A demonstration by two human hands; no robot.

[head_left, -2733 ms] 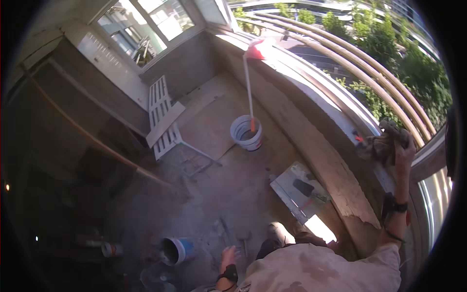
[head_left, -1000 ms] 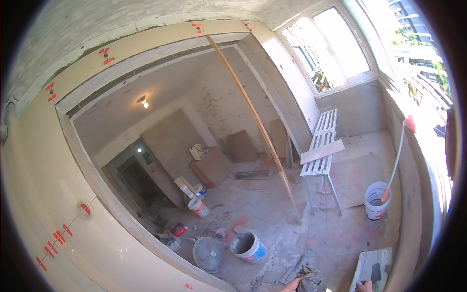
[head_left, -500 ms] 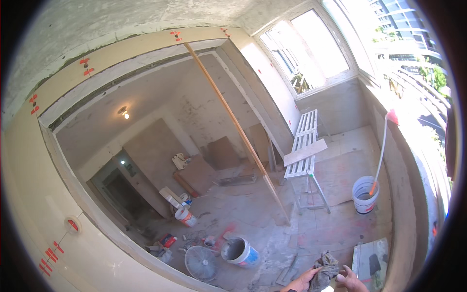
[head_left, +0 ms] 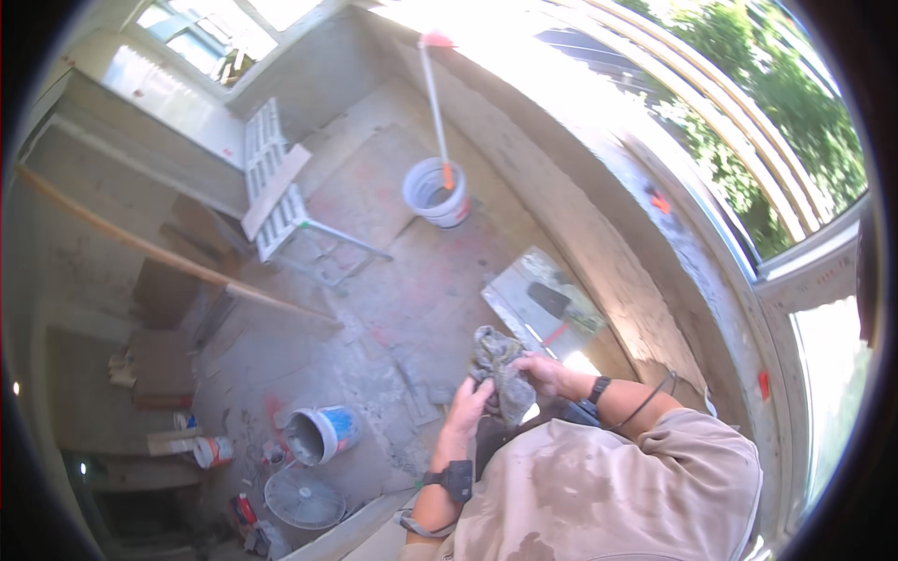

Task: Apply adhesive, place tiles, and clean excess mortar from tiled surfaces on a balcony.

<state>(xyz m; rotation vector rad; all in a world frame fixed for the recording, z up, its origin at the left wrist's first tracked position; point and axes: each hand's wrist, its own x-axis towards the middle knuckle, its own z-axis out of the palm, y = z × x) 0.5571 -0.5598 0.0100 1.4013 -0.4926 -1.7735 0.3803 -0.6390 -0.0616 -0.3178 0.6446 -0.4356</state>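
A crumpled grey, dirty rag (head_left: 505, 385) is bunched up in front of my body. My left hand (head_left: 470, 402) grips its near-left side, fingers closed on the cloth. On the other side my right hand (head_left: 543, 370) is closed on the rag's right edge. A black device is strapped to my left forearm and a dark band circles my right wrist. Just beyond my hands a pale board (head_left: 511, 288) lies on the floor, with a dark flat patch or blade and a red strip on it.
A white bucket (head_left: 412, 187) holds a long white stick with an orange end. Left of it stands a slatted metal bench (head_left: 265, 168) with a plank across. A mortar-smeared bucket (head_left: 342, 432), round fan (head_left: 304, 498) and leaning wooden pole (head_left: 140, 245) are left. A window ledge (head_left: 599, 224) runs right.
My view has swung right and down, so my forearms, torso and the window ledge now show. Both hands are now closed on the rag; the right one's fingers were apart before.
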